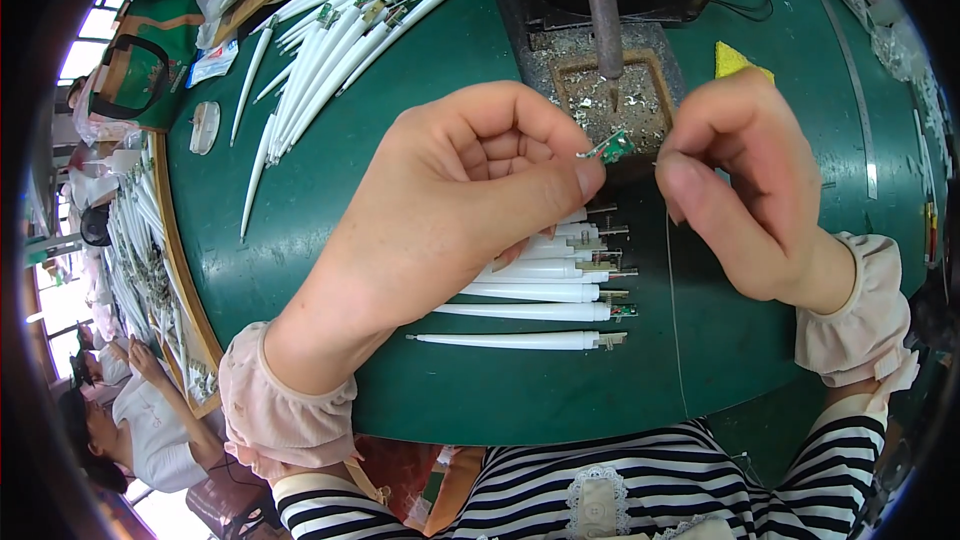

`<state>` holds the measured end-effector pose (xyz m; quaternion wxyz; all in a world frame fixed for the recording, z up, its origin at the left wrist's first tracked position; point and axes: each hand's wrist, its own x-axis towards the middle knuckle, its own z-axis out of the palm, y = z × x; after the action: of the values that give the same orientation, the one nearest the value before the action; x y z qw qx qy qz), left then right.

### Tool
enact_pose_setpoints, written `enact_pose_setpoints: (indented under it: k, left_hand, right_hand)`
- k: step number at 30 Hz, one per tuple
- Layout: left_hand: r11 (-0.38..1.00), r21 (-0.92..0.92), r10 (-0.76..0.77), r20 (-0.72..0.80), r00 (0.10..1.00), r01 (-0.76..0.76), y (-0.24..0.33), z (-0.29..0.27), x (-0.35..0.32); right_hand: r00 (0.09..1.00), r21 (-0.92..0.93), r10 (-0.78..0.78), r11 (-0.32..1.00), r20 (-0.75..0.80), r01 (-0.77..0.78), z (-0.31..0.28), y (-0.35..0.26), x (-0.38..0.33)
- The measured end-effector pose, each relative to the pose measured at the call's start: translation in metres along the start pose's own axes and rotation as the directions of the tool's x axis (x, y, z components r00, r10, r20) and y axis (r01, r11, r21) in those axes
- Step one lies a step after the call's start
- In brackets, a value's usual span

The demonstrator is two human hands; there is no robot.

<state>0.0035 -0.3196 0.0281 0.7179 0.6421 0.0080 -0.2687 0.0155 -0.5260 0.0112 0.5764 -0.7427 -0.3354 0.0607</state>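
Between thumb and forefinger, my left hand (450, 180) pinches a small green circuit board (617, 147). Whether anything else is inside its curled fingers is hidden. My right hand (750, 180), a short gap to the right, is closed in a pinch on a thin solder wire (673, 310), whose length trails down over the table. Just behind the board a soldering iron (603, 20) points tip down above a metal tray (570, 62) littered with solder scraps. Below my left hand lies a row of white pen-shaped tubes (525, 341) with small metal and green board ends facing right, partly covered by the hand.
More white tubes (325, 75) are heaped at the back left of the green table (400, 400). A yellow sponge (740, 60) sits behind my right hand. Plastic bags (885, 25) lie at the far right. People (165, 410) sit at the left, beside a tray of tubes (145, 240).
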Motion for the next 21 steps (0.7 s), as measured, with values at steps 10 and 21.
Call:
enact_pose_setpoints:
  k: [10,21]
  left_hand:
    - [0.996,0.051,0.08,-0.078,0.994,-0.076,0.0,0.003,0.003]
    - [0.984,0.077,0.169,-0.13,0.977,-0.16,0.002,0.006,0.004]
  right_hand:
    - [0.996,0.037,0.088,0.995,-0.024,-0.088,0.001,0.005,0.01]
    - [0.998,0.074,0.039,0.997,-0.053,-0.035,0.003,0.006,0.014]
